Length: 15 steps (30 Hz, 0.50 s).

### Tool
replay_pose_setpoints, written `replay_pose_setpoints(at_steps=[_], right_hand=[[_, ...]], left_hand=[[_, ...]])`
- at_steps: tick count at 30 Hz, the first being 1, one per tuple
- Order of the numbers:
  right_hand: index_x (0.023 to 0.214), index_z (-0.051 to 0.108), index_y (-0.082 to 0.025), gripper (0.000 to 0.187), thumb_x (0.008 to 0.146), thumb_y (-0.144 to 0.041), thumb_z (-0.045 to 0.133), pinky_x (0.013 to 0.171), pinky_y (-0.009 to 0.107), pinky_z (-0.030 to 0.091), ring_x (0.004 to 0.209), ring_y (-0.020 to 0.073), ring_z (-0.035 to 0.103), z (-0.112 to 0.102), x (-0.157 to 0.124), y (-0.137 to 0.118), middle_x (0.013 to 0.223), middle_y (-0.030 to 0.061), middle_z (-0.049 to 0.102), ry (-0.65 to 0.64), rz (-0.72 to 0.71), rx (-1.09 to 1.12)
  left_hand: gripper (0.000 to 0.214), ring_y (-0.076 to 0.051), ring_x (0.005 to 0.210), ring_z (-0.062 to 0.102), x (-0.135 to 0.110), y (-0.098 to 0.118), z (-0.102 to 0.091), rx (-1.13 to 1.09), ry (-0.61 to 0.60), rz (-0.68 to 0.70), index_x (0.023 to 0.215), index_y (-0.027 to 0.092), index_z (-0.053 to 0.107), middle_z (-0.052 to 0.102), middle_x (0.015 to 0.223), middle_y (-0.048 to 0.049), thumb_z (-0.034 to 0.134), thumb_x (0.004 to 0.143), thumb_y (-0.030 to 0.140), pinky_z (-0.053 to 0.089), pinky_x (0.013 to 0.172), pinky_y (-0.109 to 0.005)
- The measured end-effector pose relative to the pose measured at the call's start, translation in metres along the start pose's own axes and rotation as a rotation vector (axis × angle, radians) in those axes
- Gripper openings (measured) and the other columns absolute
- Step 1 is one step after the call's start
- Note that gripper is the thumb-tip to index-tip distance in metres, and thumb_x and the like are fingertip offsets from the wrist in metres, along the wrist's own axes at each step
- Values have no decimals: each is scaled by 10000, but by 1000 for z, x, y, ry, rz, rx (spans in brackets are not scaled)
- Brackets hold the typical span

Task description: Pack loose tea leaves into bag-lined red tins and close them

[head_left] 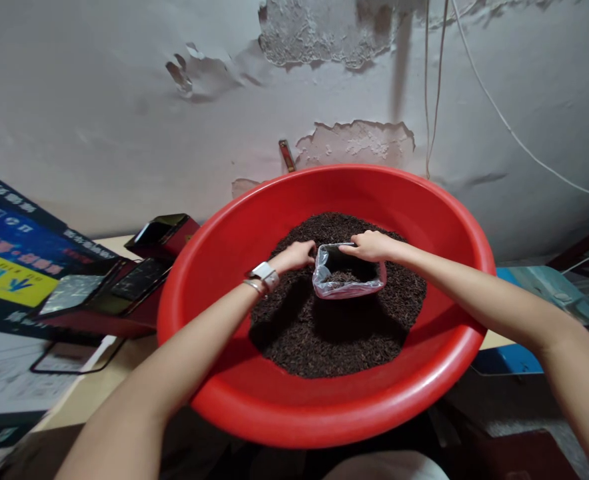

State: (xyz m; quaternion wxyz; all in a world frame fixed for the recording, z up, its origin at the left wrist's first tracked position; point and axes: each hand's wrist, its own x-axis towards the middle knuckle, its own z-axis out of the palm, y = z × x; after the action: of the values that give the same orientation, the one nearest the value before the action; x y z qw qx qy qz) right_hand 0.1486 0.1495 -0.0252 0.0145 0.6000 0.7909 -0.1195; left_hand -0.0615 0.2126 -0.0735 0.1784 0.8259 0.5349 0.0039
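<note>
Head view: the right hand [374, 246] is clamped on a plastic-lined box [349, 291] above shadowed dark grains [294, 350] in a red basin [324, 417]; the left hand [297, 255] is beside it, fingertips hidden, grip impossible to tell.

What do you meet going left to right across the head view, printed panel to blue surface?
Printed panel → rearmost open box → wristband → left hand → plastic-lined container → blue surface. Right hand overlaps the container, so left out.
</note>
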Motion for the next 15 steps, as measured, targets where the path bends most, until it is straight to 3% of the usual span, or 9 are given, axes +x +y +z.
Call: replay_pose_setpoints(at_steps=[3,6,8,10,13,15], right_hand=[[1127,611,-114,678,858,-636,272,839,407,453,1057,324,574,2,2,0,1167,197,598,-5,6,5],[1140,606,-123,714,877,-633,180,877,411,435,1101,322,551,1,3,2,1199,187,583,-17,12,52],[1144,603,-138,692,913,-564,110,901,385,423,1131,295,536,-5,6,6,1213,161,581,-9,-7,100],[1141,600,-146,637,942,-467,87,862,343,445,1059,252,585,-14,11,13,1172,137,610,1,26,161],[1148,592,-98,509,942,-344,196,746,305,476,826,204,651,-24,14,26,1048,154,658,13,187,177],[1153,588,-45,459,916,-317,303,748,296,464,808,202,646,-24,3,32,1022,185,659,42,246,130]], left_hand=[[325,-208,869,590,-10,6,-35,-35,260,-23,1034,167,560,644,989,-81,519,719,238,458,807,-312],[303,-181,875,584,-28,27,-53,-187,374,200,1028,182,567,638,996,-38,525,749,294,450,837,-302],[305,-192,964,570,-41,45,-55,-258,333,360,1016,176,589,635,1043,-38,545,756,329,419,905,-315],[335,-203,1024,559,-51,60,-52,-289,237,437,1046,180,606,636,1091,-39,565,761,352,391,953,-330],[395,-209,1039,565,-58,73,-46,-312,122,464,1097,193,617,643,1123,-37,607,747,374,402,955,-340],[415,-211,1025,575,-60,75,-44,-338,93,460,1102,191,624,649,1121,-41,628,732,381,434,920,-337]])
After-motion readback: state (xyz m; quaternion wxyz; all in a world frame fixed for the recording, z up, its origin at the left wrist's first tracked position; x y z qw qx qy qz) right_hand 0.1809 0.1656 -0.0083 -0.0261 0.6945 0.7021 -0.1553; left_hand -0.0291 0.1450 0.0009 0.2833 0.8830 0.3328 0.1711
